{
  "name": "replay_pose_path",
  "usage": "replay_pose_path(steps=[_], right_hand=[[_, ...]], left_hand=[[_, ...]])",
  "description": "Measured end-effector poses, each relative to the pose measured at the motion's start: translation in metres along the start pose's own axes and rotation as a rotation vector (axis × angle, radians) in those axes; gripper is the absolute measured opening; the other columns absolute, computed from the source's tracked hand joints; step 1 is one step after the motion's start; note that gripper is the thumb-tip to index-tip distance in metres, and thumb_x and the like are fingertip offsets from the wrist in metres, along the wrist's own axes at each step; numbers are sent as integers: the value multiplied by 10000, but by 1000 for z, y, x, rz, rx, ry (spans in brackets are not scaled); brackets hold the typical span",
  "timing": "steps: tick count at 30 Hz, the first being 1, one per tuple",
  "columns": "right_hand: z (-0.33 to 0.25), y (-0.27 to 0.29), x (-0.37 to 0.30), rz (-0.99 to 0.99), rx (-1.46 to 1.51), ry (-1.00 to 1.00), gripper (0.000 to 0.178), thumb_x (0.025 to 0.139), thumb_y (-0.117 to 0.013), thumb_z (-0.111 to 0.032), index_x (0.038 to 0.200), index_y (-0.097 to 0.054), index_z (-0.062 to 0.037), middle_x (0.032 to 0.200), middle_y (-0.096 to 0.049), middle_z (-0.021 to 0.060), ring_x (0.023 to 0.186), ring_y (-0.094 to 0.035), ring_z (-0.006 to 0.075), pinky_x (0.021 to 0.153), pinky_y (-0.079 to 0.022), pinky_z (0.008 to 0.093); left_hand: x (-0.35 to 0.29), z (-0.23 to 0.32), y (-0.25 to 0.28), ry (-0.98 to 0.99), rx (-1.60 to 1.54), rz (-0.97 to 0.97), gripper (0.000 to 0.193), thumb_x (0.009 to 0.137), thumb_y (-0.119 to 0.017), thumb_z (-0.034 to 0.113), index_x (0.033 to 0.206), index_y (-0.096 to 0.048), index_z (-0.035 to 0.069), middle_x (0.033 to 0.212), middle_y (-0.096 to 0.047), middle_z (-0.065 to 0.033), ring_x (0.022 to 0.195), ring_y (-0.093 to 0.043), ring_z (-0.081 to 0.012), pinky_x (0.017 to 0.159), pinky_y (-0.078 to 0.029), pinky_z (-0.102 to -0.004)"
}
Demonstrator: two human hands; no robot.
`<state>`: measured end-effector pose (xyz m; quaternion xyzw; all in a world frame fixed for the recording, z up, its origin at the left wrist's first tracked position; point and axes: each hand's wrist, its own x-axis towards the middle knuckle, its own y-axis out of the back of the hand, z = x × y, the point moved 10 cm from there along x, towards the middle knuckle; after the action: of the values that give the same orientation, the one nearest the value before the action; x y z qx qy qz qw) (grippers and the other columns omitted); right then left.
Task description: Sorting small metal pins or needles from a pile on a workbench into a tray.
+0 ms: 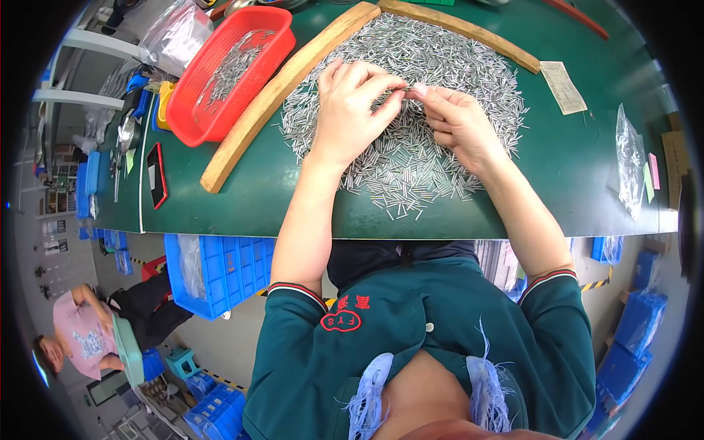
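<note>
A wide heap of small shiny metal pins (411,161) covers the middle of the green table (242,213). Above the heap, my left hand (354,106) pinches one end of a small metal pin (408,89) between thumb and forefinger. From the other side my right hand (456,121) grips the same pin with thumb and forefinger, its other fingers curled in. The two hands almost meet at the fingertips. Most of the pin is covered by the fingers.
Two wooden bars (286,84) (462,33) border the heap. A red basket (183,117) with more pins stands left, near a red-edged phone (156,176). Right lie a paper slip (562,88) and a clear plastic bag (629,161). Blue crates (220,268) sit below; another person (88,330) stands lower left.
</note>
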<state>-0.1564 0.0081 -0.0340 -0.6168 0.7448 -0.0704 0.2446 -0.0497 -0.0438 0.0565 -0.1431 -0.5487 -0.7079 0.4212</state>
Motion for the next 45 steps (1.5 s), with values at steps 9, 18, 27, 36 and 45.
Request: replay_pose_path(steps=[9,18,27,36,45], right_hand=[[-11,4,-3,94,-170,105,279,902,-651,-312,975,-659,-43,586,-377,-119,490,-272,-22,418,-175,171],[19,-12,2,-155,446,-194,156,953,-581,-266,920,-555,-116,662,-364,-94,521,-282,-12,394,-188,139],[13,-17,2,-207,451,-175,159,951,-584,-255,899,-550,-109,651,-367,-92,524,-288,-14,385,-185,133],[5,-18,1,-246,376,-106,139,948,-590,-239,924,-560,-105,627,-329,-106,517,-266,-12,387,-166,136],[14,-24,-1,-258,518,-223,156,955,-554,-232,939,-547,-77,762,-482,-40,597,-397,7,391,-244,138]], left_hand=[[-2,8,-2,-24,-51,59,110,796,-708,202,900,-690,169,832,-635,49,824,-626,-141,992,-355,-456],[0,10,-7,48,-155,16,235,780,-726,167,1006,-690,115,777,-636,-6,773,-610,-169,801,-438,-324],[-1,4,-5,145,-248,25,216,782,-733,154,980,-682,87,824,-667,-14,794,-620,-155,786,-457,-304],[-1,9,5,118,-303,130,199,766,-739,190,934,-664,116,740,-628,4,715,-614,-166,728,-455,-316],[-4,8,1,131,-312,100,248,756,-765,104,976,-657,73,845,-662,-36,778,-638,-142,697,-505,-278]])
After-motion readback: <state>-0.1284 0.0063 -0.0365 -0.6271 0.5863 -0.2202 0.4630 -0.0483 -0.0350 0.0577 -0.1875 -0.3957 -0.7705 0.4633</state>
